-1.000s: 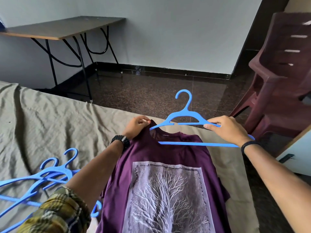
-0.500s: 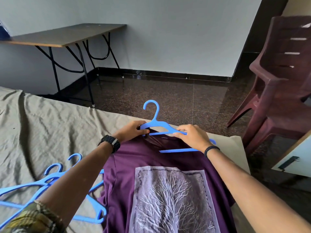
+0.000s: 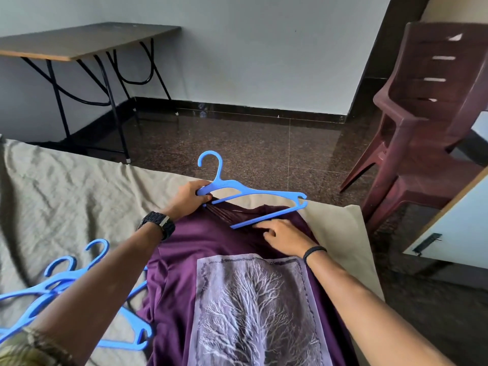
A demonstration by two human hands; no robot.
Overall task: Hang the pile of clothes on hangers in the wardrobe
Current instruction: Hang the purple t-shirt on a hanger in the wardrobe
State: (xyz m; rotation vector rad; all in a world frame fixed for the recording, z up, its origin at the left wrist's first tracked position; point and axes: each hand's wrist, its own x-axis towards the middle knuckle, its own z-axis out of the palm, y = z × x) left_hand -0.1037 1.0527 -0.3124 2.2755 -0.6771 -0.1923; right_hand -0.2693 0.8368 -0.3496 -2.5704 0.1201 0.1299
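1. A heap of spare blue hangers [image 3: 60, 291] lies on the bed [image 3: 66, 186] at the near left, partly under the left forearm. They look light, rigid and smooth, likely to tangle by their hooks, so I judge each is best lifted singly by the neck.
2. The left hand [image 3: 188, 198] has its grip curled round the left end of the blue hanger [image 3: 237, 187], pinching it together with the bunched collar of the purple T-shirt [image 3: 211, 273].
3. The T-shirt lies flat on the bed in the middle, print up, collar toward the far edge. The fabric looks thin, soft and limp; it probably stretches at the neck, which seems the place to hold it while the hanger's arm is fed in.
4. The right hand [image 3: 286, 237] rests on the shirt's shoulder just below the hanger's lower bar, fingers spread and nearly straight, holding nothing.
5. The hanger's right end sticks out beyond the collar, not yet inside.
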